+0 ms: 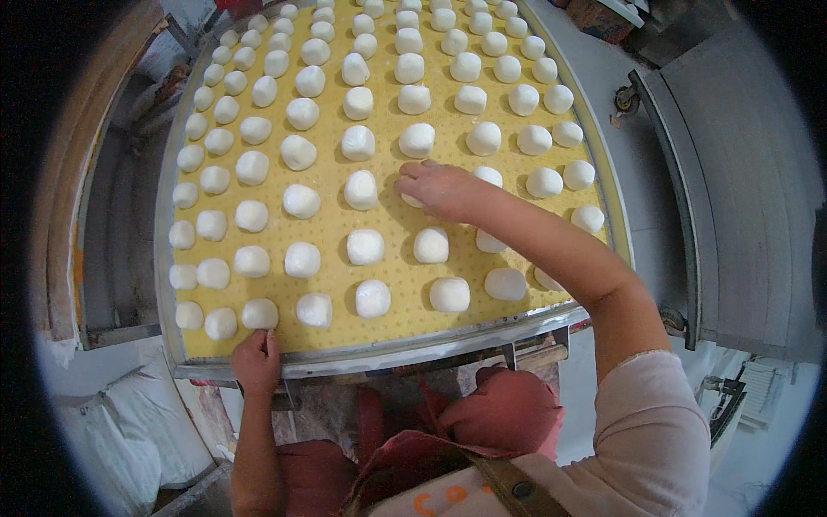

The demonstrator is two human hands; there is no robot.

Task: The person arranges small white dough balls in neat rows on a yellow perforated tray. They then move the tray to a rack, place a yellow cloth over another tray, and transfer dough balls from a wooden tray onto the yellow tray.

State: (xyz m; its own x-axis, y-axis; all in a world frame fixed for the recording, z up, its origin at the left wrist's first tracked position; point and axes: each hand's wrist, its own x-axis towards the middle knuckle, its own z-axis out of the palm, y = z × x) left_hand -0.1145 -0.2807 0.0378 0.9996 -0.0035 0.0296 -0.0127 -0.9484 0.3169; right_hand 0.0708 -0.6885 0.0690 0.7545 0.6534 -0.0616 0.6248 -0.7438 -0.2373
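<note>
Rows of white dough pieces [366,247] lie apart on a yellow dotted mat [336,226] inside a metal-framed tray [400,357]. My right hand [439,190] reaches over the tray's middle, palm down, its fingers over a dough piece [411,200] that shows only in part; whether they grip it cannot be seen. My left hand [257,362] is at the near left edge, fingers curled, the thumb side touching or just below another dough piece [260,314]. My right forearm partly hides several pieces on the right.
A grey metal-edged cart or panel [730,161] stands at the right, with a caster wheel [625,100] beside it. A wooden-edged frame [97,116] is at the left. White sacks [129,433] lie at the lower left. A wooden bar [541,357] sits below the tray's near edge.
</note>
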